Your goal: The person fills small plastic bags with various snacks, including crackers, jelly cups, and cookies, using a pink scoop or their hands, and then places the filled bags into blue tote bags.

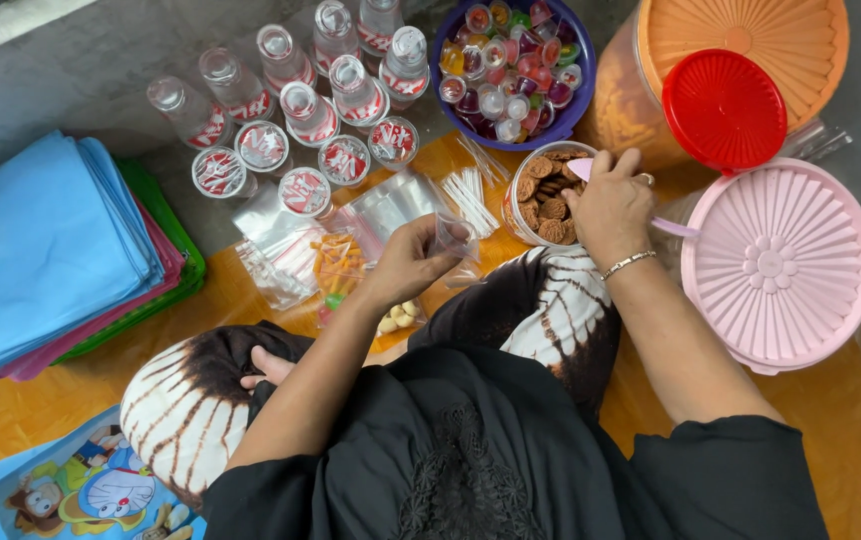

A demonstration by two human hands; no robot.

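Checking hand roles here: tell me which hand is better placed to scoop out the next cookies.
Right. The right hand holds the pink scoop over the cookie jar; the left hand holds a clear bag.

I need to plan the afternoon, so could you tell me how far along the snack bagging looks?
Done: a few filled clear bags lie on the orange mat. In hand: the left hand holds a small clear bag, while the right hand works a pink scoop at the tub of brown cookies. Left: plenty of cookies, a bowl of jelly cups, sealed water cups and empty bags.
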